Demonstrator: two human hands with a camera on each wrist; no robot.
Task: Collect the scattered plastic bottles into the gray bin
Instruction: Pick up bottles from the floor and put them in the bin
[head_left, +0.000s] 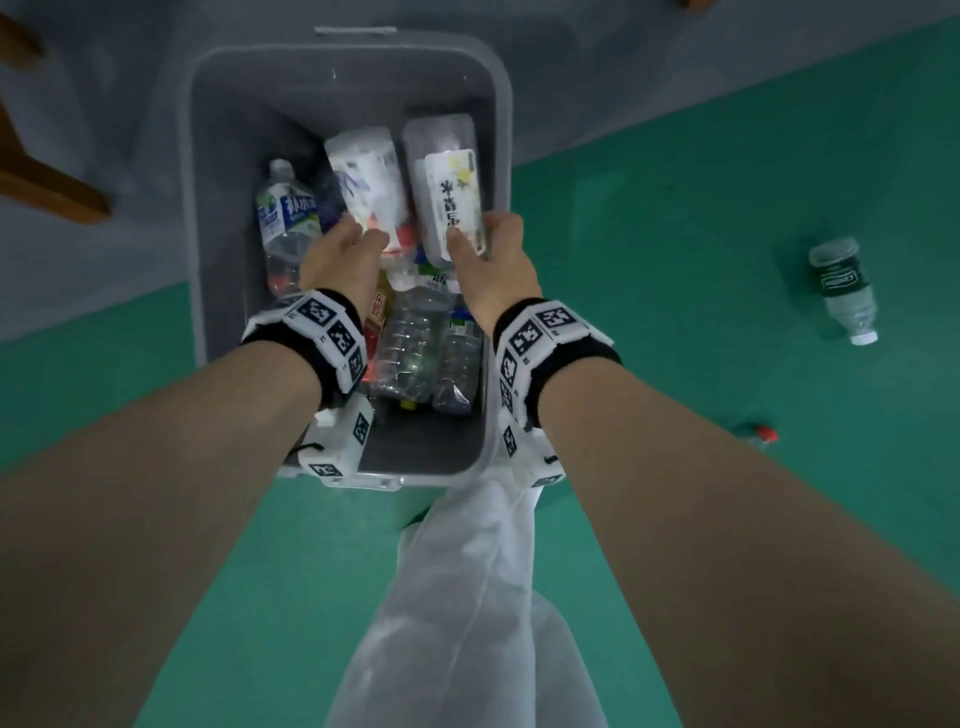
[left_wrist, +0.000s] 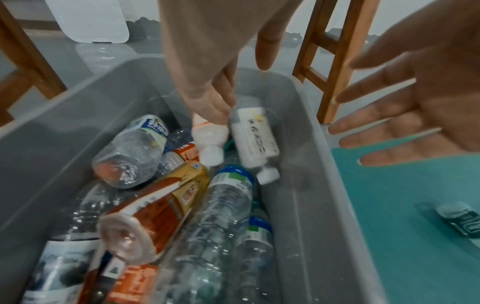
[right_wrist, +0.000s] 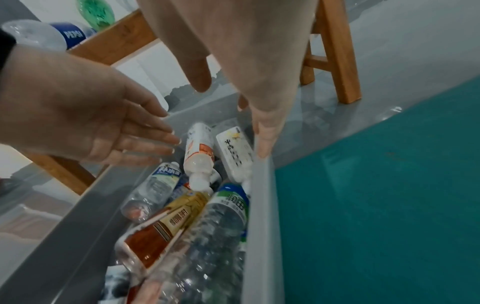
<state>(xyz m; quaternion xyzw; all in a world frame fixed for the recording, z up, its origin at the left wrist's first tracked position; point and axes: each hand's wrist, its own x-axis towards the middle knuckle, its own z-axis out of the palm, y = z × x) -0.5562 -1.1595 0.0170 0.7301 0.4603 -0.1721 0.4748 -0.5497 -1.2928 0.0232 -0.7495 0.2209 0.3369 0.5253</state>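
**Two bottles leaving the hands above the gray bin**

The white bottle with an orange band (left_wrist: 209, 139) and the clear bottle with a black-lettered white label (left_wrist: 253, 135) tilt cap-down inside the gray bin (head_left: 343, 78), over the bottles already piled there. In both wrist views each sits just below and beyond its hand's fingertips, apparently free of any grip. The left hand (head_left: 340, 257) shows straight, loosely spread fingers (right_wrist: 145, 131) above the orange-banded bottle. The right hand (head_left: 498, 260) also has extended, spread fingers (left_wrist: 376, 123); in the head view its thumb appears to overlap the labelled bottle, so light contact cannot be ruled out.

Risk, as a judgement: the labelled bottle is close to the bin's right wall, beneath the right fingertips. Landing on rounded, slick bottles, it could bounce or roll over the rim onto the green floor (head_left: 675, 312).

Well to the right of the right hand, a dark-labelled bottle (head_left: 844, 288) remains on that floor, uncollected.
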